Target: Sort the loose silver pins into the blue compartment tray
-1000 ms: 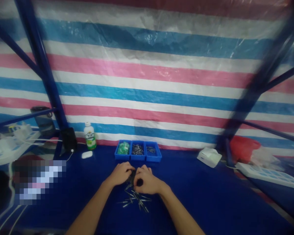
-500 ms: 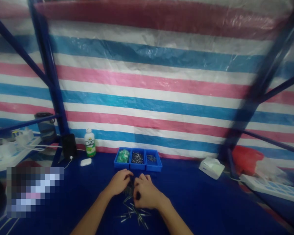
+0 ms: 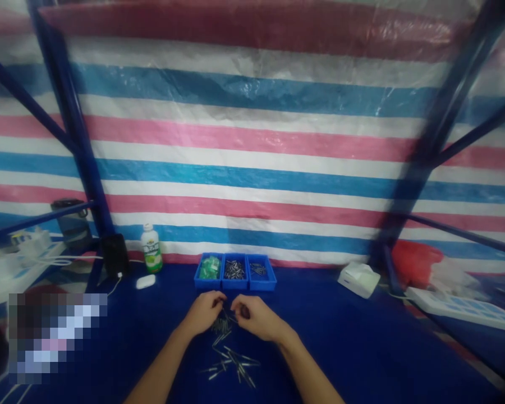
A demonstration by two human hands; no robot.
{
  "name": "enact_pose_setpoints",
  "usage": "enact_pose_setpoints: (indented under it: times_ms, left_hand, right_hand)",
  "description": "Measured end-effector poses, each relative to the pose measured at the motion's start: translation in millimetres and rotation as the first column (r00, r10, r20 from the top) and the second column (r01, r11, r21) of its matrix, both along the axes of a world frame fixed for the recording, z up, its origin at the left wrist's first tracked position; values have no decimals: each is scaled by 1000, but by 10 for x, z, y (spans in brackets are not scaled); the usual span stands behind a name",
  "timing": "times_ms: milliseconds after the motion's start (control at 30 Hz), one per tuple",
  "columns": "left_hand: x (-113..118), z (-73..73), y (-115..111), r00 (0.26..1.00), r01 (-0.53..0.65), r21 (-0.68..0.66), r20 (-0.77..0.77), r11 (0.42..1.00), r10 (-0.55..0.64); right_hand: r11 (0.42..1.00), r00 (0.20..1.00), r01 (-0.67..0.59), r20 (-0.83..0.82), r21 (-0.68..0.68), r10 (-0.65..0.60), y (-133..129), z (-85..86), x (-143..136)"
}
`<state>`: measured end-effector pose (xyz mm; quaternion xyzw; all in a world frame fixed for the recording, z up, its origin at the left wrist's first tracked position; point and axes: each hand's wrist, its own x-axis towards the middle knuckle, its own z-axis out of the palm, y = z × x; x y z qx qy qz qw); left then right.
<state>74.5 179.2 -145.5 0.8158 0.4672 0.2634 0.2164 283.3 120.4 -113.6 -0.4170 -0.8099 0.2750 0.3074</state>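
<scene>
Slim metal pieces [image 3: 238, 365] lie scattered on the blue table, with a denser cluster [image 3: 221, 325] between my hands. My left hand [image 3: 206, 311] is at the left edge of this cluster, its fingers curled and closed around something too small to make out. Opposite it, my right hand [image 3: 256, 317] has curled fingers, their tips turned toward the left hand; what they hold, if anything, is hidden. Behind both hands stand three joined blue bins: one with green packets [image 3: 210, 267], one full of small metal parts [image 3: 234, 270], one with fewer thin pieces [image 3: 258, 269].
A white-and-green bottle [image 3: 152, 248] and a white oval case [image 3: 145, 281] stand left of the bins. At the right are a tissue pack [image 3: 359, 279], a red bag [image 3: 416, 264] and a power strip [image 3: 467, 308]. Blue frame posts rise on both sides.
My right hand has moved up and away from the pile, widening the gap between the hands and uncovering more metal pieces. The left hand stays nearly in place. The camera view has shifted slightly.
</scene>
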Motion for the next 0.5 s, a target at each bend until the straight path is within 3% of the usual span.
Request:
enact_pose_setpoints:
  times_ms: [167,267,400,500]
  left_hand:
    - [11,33,-19,1000,-5,3,-19,1000,5]
    - [6,40,-53,1000,2,5,-6,1000,-2]
    - [2,13,-49,1000,-10,6,4,1000,10]
    - [7,-9,-5,1000,-20,4,2,1000,20]
  right_hand:
    - [994,991,61,-123,93,-49,6,50,-1]
    - [994,927,108,-359,-30,-112,56,36,13]
    - [974,651,83,-729,-208,-211,173,-32,42]
    - [964,426,11,-871,-267,-246,226,-52,66]
